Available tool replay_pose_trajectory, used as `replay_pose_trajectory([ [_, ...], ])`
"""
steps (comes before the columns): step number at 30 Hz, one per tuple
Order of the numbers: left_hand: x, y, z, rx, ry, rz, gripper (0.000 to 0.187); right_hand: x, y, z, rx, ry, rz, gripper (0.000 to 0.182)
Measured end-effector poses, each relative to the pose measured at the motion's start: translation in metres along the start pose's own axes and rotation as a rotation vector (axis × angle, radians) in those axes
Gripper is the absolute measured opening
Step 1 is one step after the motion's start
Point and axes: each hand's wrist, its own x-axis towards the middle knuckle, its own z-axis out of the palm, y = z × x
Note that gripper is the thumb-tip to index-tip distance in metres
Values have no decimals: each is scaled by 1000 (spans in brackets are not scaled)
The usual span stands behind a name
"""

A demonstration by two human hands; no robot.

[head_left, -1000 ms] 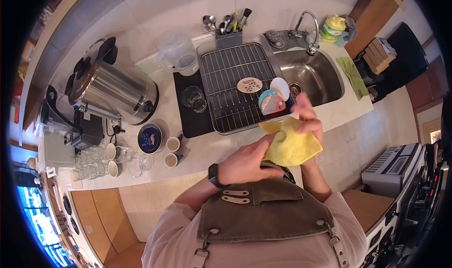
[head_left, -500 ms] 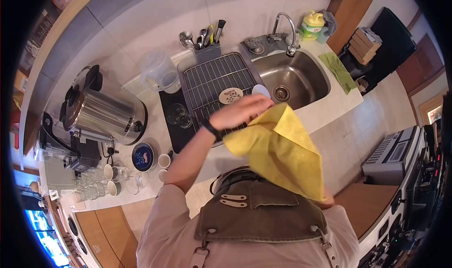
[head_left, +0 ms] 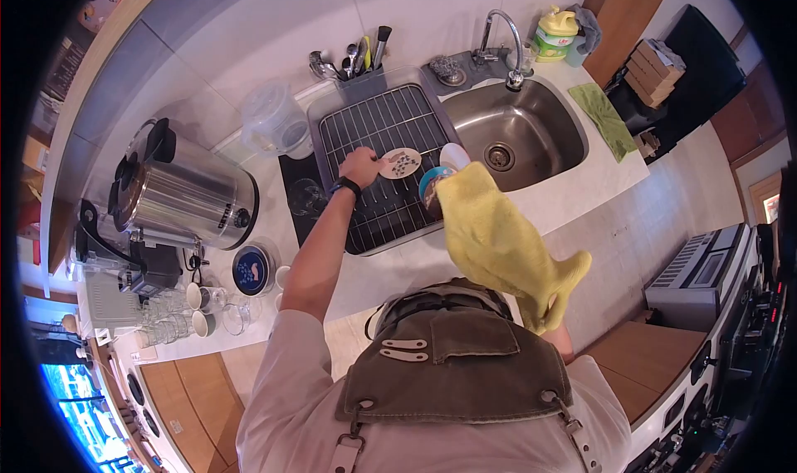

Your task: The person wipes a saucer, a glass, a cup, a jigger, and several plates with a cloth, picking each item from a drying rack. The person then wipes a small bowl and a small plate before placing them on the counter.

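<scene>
My left hand [head_left: 363, 167], with a black band at the wrist, is over the drying rack [head_left: 378, 124]. Its fingers pinch the left edge of a small pale patterned plate [head_left: 400, 163]. A yellow cloth [head_left: 498, 232] hangs over my right hand and hides its fingers; only some skin shows at the cloth's lower end. By the cloth's top corner, a blue-rimmed bowl [head_left: 431, 181] and a white dish [head_left: 453, 156] are at the rack's right side.
The steel sink [head_left: 523, 132] with its tap is right of the rack, and a green cloth [head_left: 602, 120] lies beyond. Leftward are a clear pitcher [head_left: 274, 120], a large steel urn [head_left: 187, 203], a dark blue plate [head_left: 251, 272], cups and glasses.
My left hand has moved left from beside the yellow cloth to the patterned plate. The cloth now hangs narrower, and the blue-rimmed bowl has come into view.
</scene>
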Motion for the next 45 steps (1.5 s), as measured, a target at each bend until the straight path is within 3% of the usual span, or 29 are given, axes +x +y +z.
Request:
replay_pose_trajectory([
  [2, 3, -9, 9, -38, 145, 43, 45, 5, -1, -1, -9, -2, -12, 39],
  [6, -9, 12, -1, -378, 163, 145, 33, 18, 2, 2, -38, -13, -39, 39],
  [13, -125, 96, -75, -1059, 299, 237, 23, 44, -2, 15, -136, -6, -131, 38],
  [16, -175, 112, -102, -1065, 399, 280, 18, 59, -16, 22, -247, -26, -213, 38],
  [19, -205, 122, -125, -689, 462, 482, 15, 85, -30, 36, -398, -122, -290, 38],
  [20, -215, 135, -134, -581, 405, 509, 15, 91, -32, 44, -450, -178, -299, 39],
  [22, -221, 161, -137, -364, 347, 792, 17, 101, -29, 65, -552, -317, -304, 39],
  [23, -227, 173, -135, -371, 233, 788, 16, 102, -24, 77, -590, -366, -306, 39],
  [25, -220, 170, -125, -86, 511, 936, 19, 103, -18, 90, -603, -368, -322, 39],
  [28, -232, 164, -108, -986, 658, 598, 27, 104, -22, 85, -508, -203, -357, 35],
  [29, -235, 145, -99, -1137, 662, 529, 30, 100, -23, 81, -474, -157, -357, 33],
  [30, -230, 115, -74, -1091, 577, 432, 34, 99, -24, 81, -478, -126, -446, 35],
  [32, -237, 78, -25, -556, 107, 495, 45, 100, -19, 83, -452, -33, -511, 44],
  [34, -253, 91, -5, -731, -400, 617, 52, 102, -9, 84, -410, 84, -465, 55],
  [35, -265, 102, -4, -850, -438, 611, 55, 101, 2, 87, -397, 86, -502, 60],
  [37, -273, 117, -2, -761, 100, 690, 48, 98, 22, 96, -441, 61, -613, 68],
  [38, -271, 126, -5, -858, 288, 711, 48, 95, 26, 103, -497, 31, -684, 72],
  [40, -266, 159, -42, -1168, 601, 731, 53, 85, 30, 115, -407, -74, -571, 68],
  [42, -261, 155, -55, -1327, 657, 650, 52, 70, 33, 122, -428, -178, -461, 65],
  [43, -261, 134, -52, -1252, 593, 582, 46, 71, 23, 126, -488, -270, -390, 61],
  [45, -255, 107, -54, -819, 528, 585, 36, 71, -17, 129, -619, -424, -243, 53],
])
